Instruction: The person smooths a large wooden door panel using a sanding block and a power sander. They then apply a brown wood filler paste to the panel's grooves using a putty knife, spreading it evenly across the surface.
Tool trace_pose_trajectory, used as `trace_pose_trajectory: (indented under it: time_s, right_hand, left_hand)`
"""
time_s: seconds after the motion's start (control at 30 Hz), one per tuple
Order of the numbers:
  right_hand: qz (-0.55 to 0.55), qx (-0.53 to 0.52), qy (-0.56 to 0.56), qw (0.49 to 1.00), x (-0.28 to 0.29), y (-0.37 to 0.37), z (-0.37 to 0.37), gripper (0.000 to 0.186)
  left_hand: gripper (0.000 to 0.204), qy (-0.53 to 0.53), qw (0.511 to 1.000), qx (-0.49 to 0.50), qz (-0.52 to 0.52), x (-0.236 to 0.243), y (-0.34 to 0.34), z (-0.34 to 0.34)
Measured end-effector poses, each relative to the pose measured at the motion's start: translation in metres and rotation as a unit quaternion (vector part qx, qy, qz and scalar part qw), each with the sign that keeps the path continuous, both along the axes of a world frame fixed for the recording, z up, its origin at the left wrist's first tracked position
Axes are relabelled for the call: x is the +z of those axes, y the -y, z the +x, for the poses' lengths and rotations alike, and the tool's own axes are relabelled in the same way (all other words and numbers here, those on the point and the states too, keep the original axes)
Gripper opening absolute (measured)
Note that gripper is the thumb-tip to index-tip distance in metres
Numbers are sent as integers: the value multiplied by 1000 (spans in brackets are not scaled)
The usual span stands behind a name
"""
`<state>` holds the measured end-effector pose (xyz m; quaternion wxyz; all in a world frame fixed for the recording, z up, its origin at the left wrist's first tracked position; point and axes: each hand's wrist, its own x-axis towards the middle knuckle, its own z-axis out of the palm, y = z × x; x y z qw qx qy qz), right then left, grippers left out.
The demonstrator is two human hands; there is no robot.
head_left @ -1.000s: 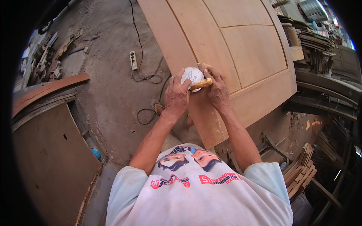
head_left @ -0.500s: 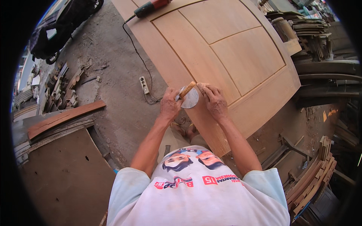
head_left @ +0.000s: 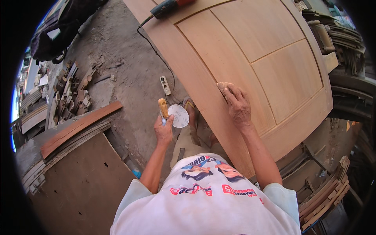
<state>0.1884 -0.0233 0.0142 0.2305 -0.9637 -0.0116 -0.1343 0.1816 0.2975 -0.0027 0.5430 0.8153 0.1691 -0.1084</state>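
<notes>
My left hand point(head_left: 163, 131) is closed around a tool with a yellow-brown wooden handle point(head_left: 163, 108); its working end is hidden. The same hand pinches a round grey sanding disc point(head_left: 179, 117) by its edge, off to the left of the wooden door panel point(head_left: 219, 113). On the panel's left border, beside a groove, my right hand point(head_left: 238, 105) grips a small tan block point(head_left: 224, 86) resting against the wood. Most of that block is covered by my fingers.
A corded power tool point(head_left: 169, 8) lies on the panel's far end. Its cable runs down toward a white power strip point(head_left: 165, 85) on the ground. Wood scraps point(head_left: 74, 92) and a reddish plank point(head_left: 82, 127) lie at left. Stacked boards point(head_left: 327, 196) stand at right.
My hands have moved apart. The left has drawn away left and down with the disc and wooden-handled tool. My right hand has shifted rightward over the panel with the block; the view has shifted too.
</notes>
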Motion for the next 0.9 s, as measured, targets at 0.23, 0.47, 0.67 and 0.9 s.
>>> trace_pose_trajectory:
  time_s: [0.23,0.47,0.67,0.9]
  right_hand:
    - [28,41,75,996,1,-32,233,34]
    - [-18,-21,-36,999,9,-13,18,31]
    - [-25,-47,-125,991,3,-3,101,23]
    - [31,-53,57,997,39,0,51,31]
  left_hand:
    - [31,19,998,-62,-22,-4,-21,90]
    - [31,25,998,9,55,3,-97,87]
    - [30,73,995,-23,57,45,-65,102]
    - [27,157,986,-58,-3,86,-26,82]
